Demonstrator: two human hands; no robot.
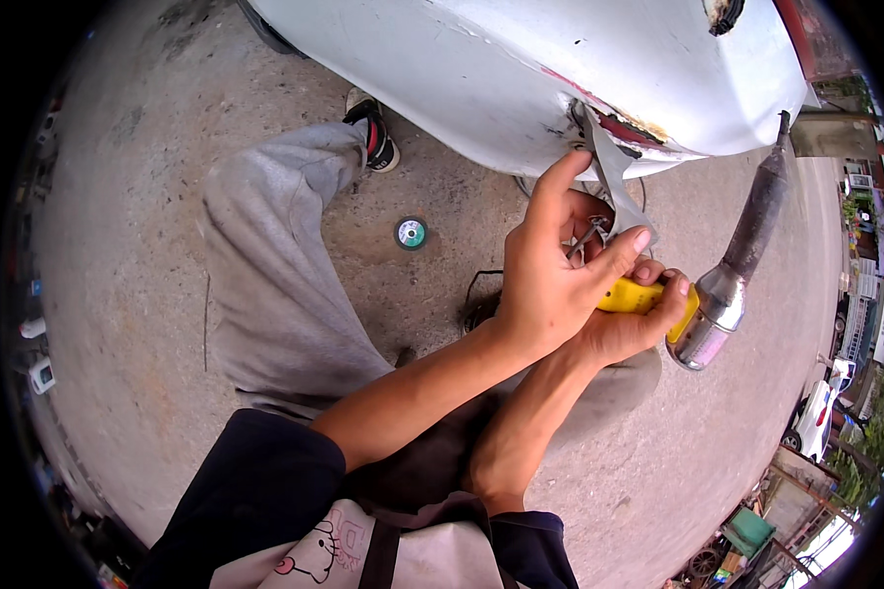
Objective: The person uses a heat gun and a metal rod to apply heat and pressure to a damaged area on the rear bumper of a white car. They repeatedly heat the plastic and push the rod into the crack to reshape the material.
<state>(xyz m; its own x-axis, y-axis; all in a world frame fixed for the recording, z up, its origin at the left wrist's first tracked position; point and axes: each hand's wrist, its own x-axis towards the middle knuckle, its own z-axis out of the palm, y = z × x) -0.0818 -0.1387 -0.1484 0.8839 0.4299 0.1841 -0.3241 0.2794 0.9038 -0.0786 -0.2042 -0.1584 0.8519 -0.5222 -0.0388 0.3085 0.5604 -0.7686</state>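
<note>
My right hand (624, 334) is wrapped round the yellow handle (631, 295) of a hot-air gun, whose discoloured metal barrel (753, 221) points up and away to the right. Just above it, my left hand (548, 275) curls with its thumb and fingers at a thin grey strip (611, 169), gripping its lower part. A small metal pin or wire (585, 236) shows between those fingers; what holds it is partly hidden. The strip's upper end reaches a torn, red-edged gap (629, 130) in a white car bumper (442, 88).
A green grinding disc (412, 233) lies on the concrete between my legs. My left shoe (375, 133) stands near the bumper's lower edge. Cables (481, 294) lie beneath my hands. A white car (815, 417) is parked at the far right, near a green cart (748, 531).
</note>
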